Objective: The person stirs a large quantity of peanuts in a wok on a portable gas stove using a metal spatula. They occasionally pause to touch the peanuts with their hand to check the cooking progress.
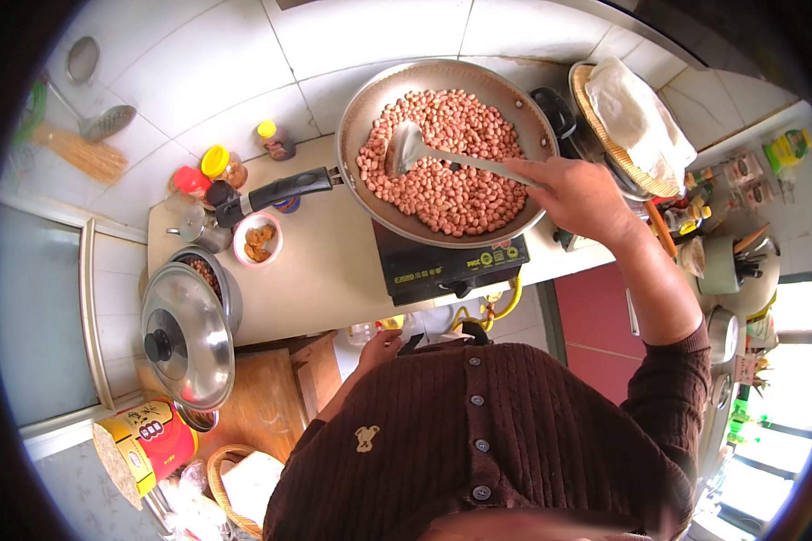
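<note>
My right hand [573,200] is closed around the handle of a metal spatula [409,147]. The spatula's blade rests among the pink-skinned peanuts [460,194] spread over the bottom of a wide wok [356,99]. Beneath the wok is a black stove [451,266], and the wok's long black handle [289,189] points left. Low in front of my body, apart from the wok, is my left hand [381,347]. Its fingers look curled together beside a dark object; what they hold, if anything, is hidden.
Left of the wok stand a small bowl [258,239] of brown pieces, lidded jars [224,166] and a pot [233,293] of peanuts with a glass lid [189,338] leaning over it. A cloth-covered basket [636,122] sits at the right. A yellow hose [507,307] hangs below the stove.
</note>
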Demonstrator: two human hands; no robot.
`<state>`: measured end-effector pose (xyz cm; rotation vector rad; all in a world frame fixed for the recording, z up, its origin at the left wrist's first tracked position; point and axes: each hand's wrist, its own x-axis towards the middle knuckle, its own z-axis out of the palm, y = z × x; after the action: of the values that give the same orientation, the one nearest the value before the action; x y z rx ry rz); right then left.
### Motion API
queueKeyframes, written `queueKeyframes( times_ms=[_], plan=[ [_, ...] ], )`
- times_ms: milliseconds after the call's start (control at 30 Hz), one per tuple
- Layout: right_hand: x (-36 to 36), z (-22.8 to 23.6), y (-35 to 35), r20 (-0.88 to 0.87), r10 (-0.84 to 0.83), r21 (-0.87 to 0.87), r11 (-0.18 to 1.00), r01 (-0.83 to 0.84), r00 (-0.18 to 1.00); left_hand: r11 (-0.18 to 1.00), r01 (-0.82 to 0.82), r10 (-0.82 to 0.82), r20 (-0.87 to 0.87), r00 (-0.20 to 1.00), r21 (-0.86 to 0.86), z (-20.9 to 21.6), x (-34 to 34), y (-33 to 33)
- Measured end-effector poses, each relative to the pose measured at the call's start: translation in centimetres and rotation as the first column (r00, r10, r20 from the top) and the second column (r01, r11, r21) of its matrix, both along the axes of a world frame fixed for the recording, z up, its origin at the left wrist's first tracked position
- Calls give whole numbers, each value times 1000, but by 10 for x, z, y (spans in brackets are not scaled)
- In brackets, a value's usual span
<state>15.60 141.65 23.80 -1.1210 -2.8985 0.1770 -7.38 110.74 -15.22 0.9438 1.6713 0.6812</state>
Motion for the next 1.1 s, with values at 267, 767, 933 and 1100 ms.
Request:
queueKeyframes(
  times_ms=[267,767,933,1100],
  plan=[
    [50,33,-28,212,-196,146,975,168,957,1000,20,-19,22,1000,-22,-1,-2,2],
    [75,33,-59,-39,-240,-433,879,200,970,997,76,-76,21,997,-27,-14,-3,1],
    [86,26,-44,108,-385,-652,669,358,917,998,51,-49,40,998,-42,-13,-1,2],
    [79,1,-8,21,-422,-590,727,351,907,995,91,-91,26,996,-30,-21,-3,3]
  ],
)
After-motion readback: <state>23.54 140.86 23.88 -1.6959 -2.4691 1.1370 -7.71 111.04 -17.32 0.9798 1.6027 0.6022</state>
